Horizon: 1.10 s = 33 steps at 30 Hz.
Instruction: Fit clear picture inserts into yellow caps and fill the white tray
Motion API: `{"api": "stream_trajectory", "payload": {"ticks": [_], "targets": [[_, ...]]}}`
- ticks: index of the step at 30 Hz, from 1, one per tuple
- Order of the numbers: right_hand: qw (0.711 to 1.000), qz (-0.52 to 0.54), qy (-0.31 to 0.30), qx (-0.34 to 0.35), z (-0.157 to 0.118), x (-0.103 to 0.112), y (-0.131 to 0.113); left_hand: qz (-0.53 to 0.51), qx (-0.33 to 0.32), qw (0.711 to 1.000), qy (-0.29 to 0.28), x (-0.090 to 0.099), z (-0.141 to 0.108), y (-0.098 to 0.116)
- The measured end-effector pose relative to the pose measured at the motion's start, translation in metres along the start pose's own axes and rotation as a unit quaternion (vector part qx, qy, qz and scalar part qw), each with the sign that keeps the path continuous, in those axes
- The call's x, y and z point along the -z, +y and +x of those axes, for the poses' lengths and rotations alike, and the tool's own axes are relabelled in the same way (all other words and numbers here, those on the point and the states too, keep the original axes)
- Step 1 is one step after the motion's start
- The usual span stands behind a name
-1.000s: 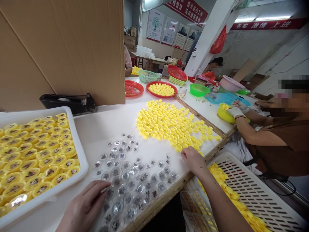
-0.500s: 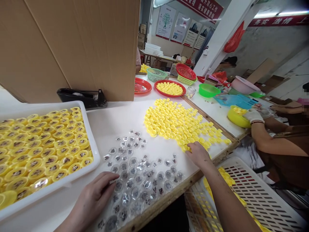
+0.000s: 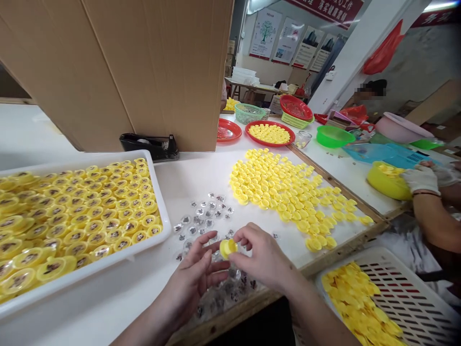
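Note:
My right hand (image 3: 262,257) pinches a small yellow plastic cup (image 3: 228,248), like a shallow cap with a rim, between thumb and fingers. Facing it, my left hand (image 3: 196,276) has its fingers apart and curved around the cup's near side; no object shows clearly in it. Beneath both hands lie many clear round discs (image 3: 209,214) with small dark printed figures, partly hidden by the hands. Beyond my right hand spreads a heap of yellow cups (image 3: 277,185) on the white table (image 3: 194,175).
At left, a white tray (image 3: 163,211) holds yellow cups with printed discs. A tape dispenser (image 3: 149,146) stands by a cardboard sheet (image 3: 154,72). A slotted crate (image 3: 406,288) with yellow pieces sits below the table's wooden edge. A co-worker's gloved hand (image 3: 421,179) is at a yellow bowl (image 3: 387,185).
My right hand has come from the heap toward the left with a yellow cup. My left hand has risen off the discs and moved right to meet it. The view has swung left.

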State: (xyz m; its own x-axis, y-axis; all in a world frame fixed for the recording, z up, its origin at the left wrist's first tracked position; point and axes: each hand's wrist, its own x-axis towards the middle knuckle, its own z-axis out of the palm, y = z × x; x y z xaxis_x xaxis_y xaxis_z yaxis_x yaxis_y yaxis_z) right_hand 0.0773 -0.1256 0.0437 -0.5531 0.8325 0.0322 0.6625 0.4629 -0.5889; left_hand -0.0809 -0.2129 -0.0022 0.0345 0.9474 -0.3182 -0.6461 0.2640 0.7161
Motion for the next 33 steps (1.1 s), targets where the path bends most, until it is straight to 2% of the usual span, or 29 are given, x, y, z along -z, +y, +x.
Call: {"api": "stream_trajectory", "payload": {"ticks": [3,6,9,13,17,21,26,33], "targets": [[0.998,0.051,-0.022,0.008,0.003,-0.013,-0.018,-0.09,0.018,0.996,0.0,-0.004,0.005,-0.004],[0.996,0.077,-0.035,0.026,0.01,-0.011,-0.01,-0.107,0.017,0.994,0.019,0.004,0.008,-0.001],[0.997,0.017,-0.041,0.06,0.019,-0.01,0.008,-0.121,0.008,0.992,0.046,0.015,0.011,0.005],[0.988,-0.081,-0.089,0.099,0.03,-0.023,0.023,-0.136,-0.013,0.988,0.072,0.022,0.016,0.01],[0.987,-0.092,-0.103,0.08,0.039,-0.038,0.027,-0.134,-0.003,0.988,0.081,0.025,0.018,0.01],[0.987,-0.091,-0.119,0.065,0.044,-0.042,0.033,-0.143,0.001,0.986,0.084,0.026,0.018,0.009],[0.989,-0.063,-0.124,0.053,0.046,-0.043,0.039,-0.16,0.003,0.984,0.076,0.028,0.019,0.01],[0.997,0.031,-0.071,0.031,0.036,-0.026,0.028,-0.151,0.011,0.986,0.065,0.027,0.018,0.011]]}}
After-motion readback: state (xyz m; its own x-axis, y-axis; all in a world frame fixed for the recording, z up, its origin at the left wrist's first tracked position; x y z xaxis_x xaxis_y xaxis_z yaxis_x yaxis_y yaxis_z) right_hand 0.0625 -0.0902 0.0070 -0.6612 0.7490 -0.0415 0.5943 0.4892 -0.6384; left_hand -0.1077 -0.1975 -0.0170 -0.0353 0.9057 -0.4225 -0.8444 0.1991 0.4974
